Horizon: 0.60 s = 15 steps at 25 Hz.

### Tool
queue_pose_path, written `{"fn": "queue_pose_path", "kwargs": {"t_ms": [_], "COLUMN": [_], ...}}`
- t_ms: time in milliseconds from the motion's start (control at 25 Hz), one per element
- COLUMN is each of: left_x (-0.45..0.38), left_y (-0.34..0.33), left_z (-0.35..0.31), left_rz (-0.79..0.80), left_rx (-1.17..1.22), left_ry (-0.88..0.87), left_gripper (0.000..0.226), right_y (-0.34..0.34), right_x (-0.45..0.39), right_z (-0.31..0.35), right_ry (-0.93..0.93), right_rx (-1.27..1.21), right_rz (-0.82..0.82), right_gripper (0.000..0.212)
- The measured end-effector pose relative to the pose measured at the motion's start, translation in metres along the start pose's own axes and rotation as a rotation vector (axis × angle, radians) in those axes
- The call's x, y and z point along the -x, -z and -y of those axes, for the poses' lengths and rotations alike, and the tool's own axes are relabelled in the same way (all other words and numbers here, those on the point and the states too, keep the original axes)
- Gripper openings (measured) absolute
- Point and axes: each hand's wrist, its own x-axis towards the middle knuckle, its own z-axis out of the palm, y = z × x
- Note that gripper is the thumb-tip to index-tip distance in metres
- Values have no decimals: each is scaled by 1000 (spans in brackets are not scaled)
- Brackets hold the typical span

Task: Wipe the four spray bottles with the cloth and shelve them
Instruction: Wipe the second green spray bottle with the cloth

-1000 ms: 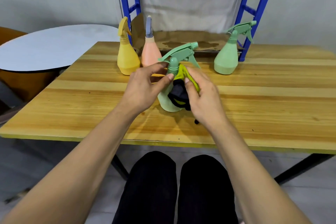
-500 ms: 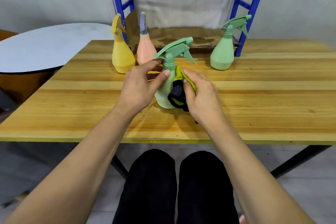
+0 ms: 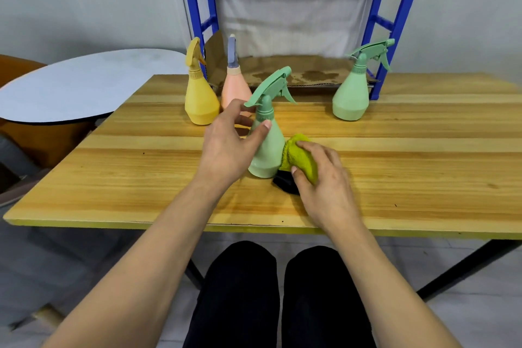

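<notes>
A mint green spray bottle stands upright in the middle of the wooden table. My left hand grips its neck and shoulder from the left. My right hand presses a yellow-green and black cloth against the bottle's lower right side. Behind, near the table's far edge, stand a yellow bottle, a pink bottle with a grey-blue head, and a second green bottle. The blue-framed shelf rises just behind the table.
Stained brown cardboard lies on the shelf's lower level behind the bottles. A round white tabletop sits to the left of the table. My black-clad knees are below the table's near edge.
My right hand has slid the cloth down from the bottle's neck to its lower right side. The left hand stays on the neck. The view tilted up, showing more of the shelf.
</notes>
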Motion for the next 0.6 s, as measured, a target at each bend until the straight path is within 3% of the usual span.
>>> {"fn": "queue_pose_path", "kwargs": {"t_ms": [120, 200, 320, 600], "left_x": [-6, -7, -2, -6], "left_y": [15, 19, 9, 3], "left_z": [8, 16, 22, 33], "left_rz": [239, 315, 299, 345], "left_rx": [47, 51, 103, 241], "left_ry": [32, -7, -53, -117], "left_gripper": [43, 49, 44, 29], "right_y": [0, 7, 15, 3], "right_x": [-3, -6, -17, -23], "right_z": [-3, 2, 20, 19], "right_ry": [-52, -94, 11, 113], "right_rx": [-197, -354, -385, -253], "right_rz": [-113, -189, -240, -101], "right_gripper": [42, 37, 33, 40]}}
